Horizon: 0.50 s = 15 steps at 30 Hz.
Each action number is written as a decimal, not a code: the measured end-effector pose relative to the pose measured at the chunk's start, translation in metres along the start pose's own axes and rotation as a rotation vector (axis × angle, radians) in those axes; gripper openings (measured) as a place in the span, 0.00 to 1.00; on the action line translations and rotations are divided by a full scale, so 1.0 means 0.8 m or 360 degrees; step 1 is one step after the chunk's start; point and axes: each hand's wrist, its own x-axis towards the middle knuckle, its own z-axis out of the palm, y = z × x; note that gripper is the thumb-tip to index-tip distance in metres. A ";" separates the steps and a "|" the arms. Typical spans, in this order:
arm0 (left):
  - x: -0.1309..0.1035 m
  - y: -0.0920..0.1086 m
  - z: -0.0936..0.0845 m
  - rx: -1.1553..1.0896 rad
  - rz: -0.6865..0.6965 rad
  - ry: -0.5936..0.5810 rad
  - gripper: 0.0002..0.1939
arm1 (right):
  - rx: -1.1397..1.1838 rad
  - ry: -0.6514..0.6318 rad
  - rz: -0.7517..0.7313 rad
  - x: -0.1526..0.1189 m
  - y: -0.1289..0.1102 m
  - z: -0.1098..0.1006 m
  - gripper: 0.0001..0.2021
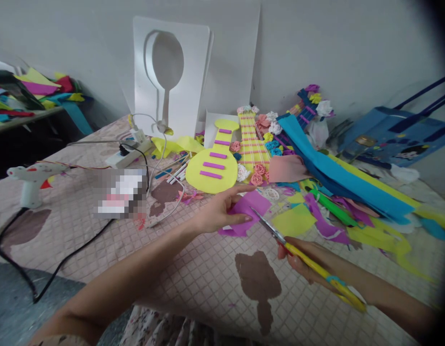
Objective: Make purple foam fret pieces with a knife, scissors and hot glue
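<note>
My left hand (220,209) pinches a piece of purple paper (256,204) between thumb and fingers, near the middle of the table. In my right hand (301,257) are yellow-handled scissors (316,266), their metal blades pointing up and left, with the tips over the paper's right part. Just beyond the paper lies a flat yellow guitar-like shape (212,169) bearing several purple strips. A loose yellow-green sheet (294,221) rests right of the purple paper. Beside the yellow shape, another yellow piece (248,139) carries pink strings and paper flowers.
At left are a glue gun (30,185), a pixelated phone-like object (120,194), cords and a power strip (128,154). White boards (143,72) lean on the wall. Blue paper (344,187) and scraps lie at right, before a blue bag (388,129).
</note>
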 end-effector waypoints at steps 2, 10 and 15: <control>0.000 -0.001 0.000 0.0022 0.0000 0.0018 0.35 | 0.0051 -0.0020 0.0005 0.000 -0.002 0.000 0.25; -0.001 -0.001 0.006 0.0010 0.0028 0.0110 0.32 | 0.0064 -0.0042 0.0038 -0.001 -0.004 -0.001 0.25; -0.001 -0.003 0.008 0.0046 0.0045 0.0129 0.30 | 0.0075 -0.0045 -0.0022 0.000 0.005 0.000 0.27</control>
